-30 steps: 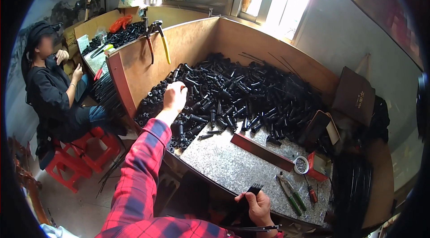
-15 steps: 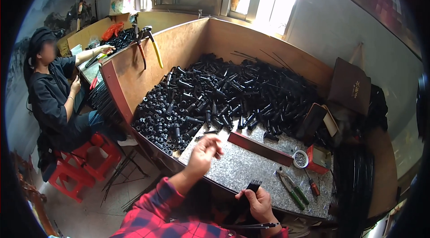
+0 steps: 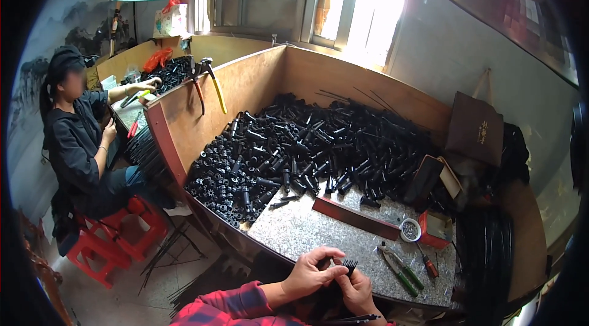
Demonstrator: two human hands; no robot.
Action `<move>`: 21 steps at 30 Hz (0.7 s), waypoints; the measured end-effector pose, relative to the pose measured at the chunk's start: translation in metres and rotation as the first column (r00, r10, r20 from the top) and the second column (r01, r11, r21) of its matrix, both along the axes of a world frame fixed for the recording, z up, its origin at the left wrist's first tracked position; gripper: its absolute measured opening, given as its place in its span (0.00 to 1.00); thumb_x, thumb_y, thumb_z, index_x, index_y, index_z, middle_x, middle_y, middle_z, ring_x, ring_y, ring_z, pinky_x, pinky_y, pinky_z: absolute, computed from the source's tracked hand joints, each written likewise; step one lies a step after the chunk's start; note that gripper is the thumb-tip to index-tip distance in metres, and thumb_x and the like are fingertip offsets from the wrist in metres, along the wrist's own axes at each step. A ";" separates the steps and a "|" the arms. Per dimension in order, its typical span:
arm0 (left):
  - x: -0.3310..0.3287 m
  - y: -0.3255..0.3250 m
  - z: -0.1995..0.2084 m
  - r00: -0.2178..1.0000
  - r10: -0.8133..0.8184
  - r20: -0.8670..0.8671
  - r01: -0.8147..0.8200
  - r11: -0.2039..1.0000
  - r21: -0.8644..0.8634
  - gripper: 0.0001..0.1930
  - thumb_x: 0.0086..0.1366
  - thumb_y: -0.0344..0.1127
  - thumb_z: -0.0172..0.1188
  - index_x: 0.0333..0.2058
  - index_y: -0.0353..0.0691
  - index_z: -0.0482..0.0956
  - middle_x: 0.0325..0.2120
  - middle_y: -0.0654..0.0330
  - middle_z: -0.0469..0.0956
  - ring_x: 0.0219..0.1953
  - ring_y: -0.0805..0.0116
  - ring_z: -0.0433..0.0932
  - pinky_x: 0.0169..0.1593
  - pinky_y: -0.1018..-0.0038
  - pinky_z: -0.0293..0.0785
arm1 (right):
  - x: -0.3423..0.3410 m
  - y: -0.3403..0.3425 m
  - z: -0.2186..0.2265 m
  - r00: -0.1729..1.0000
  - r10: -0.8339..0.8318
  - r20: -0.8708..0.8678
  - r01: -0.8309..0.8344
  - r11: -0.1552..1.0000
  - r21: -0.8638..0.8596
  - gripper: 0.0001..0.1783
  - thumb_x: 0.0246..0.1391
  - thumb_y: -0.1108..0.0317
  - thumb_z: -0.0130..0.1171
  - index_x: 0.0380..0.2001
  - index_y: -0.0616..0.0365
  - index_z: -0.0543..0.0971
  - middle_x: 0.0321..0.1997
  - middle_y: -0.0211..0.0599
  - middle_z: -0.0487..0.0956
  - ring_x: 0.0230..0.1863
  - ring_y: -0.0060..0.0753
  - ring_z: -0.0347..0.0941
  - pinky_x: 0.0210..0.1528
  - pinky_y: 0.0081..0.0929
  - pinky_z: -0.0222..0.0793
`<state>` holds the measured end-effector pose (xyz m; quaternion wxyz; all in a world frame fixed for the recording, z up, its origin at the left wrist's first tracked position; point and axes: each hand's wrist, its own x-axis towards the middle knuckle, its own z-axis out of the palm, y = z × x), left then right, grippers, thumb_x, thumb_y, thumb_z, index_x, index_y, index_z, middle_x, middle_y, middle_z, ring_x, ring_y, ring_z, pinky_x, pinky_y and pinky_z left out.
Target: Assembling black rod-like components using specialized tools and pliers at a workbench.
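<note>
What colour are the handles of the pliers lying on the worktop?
The handles are green, showing best in the head view.

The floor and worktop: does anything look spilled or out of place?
Yes, perhaps: thin black rods lie crisscrossed on the floor near the red stools, looking dropped rather than stacked. The pile of small black parts also spreads loosely onto the speckled worktop. I see no clear damage.

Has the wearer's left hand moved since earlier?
Yes: against the grey worktop, the left hand came back and rightward, from the black parts to the right hand.
</note>
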<state>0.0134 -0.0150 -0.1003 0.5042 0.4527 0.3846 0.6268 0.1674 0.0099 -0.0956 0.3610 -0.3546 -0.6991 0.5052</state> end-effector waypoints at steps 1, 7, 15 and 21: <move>0.001 -0.001 -0.002 1.000 0.000 -0.024 0.000 1.000 -0.028 0.10 0.59 0.28 0.63 0.40 0.38 0.78 0.22 0.69 0.74 0.19 0.86 0.68 0.23 0.88 0.63 | 0.000 0.001 -0.002 1.000 0.010 -0.001 -0.010 1.000 0.006 0.10 0.60 0.64 0.54 0.33 0.59 0.79 0.27 0.27 0.81 0.29 0.17 0.74 0.32 0.19 0.68; 0.003 -0.003 -0.005 1.000 0.017 0.021 -0.016 0.999 -0.051 0.07 0.60 0.29 0.62 0.38 0.38 0.78 0.24 0.68 0.75 0.19 0.85 0.69 0.23 0.88 0.64 | 0.005 0.002 -0.023 1.000 -0.005 0.009 0.005 0.999 -0.050 0.09 0.58 0.66 0.56 0.35 0.61 0.79 0.28 0.31 0.82 0.30 0.18 0.75 0.33 0.19 0.70; 0.004 0.000 -0.014 0.996 0.081 0.043 -0.080 0.997 -0.018 0.03 0.61 0.26 0.59 0.35 0.37 0.77 0.24 0.67 0.74 0.19 0.84 0.69 0.23 0.87 0.64 | -0.001 0.005 -0.018 0.999 0.027 -0.033 -0.031 0.990 -0.135 0.09 0.60 0.67 0.52 0.36 0.61 0.78 0.28 0.31 0.81 0.31 0.18 0.75 0.34 0.19 0.70; 0.001 0.005 -0.010 0.994 0.102 0.029 -0.103 0.995 0.017 0.02 0.61 0.26 0.59 0.34 0.37 0.78 0.25 0.67 0.74 0.19 0.85 0.69 0.22 0.87 0.64 | -0.003 0.009 -0.018 0.997 0.048 -0.059 -0.053 0.995 -0.080 0.10 0.61 0.67 0.51 0.35 0.62 0.78 0.29 0.31 0.81 0.31 0.19 0.75 0.35 0.19 0.70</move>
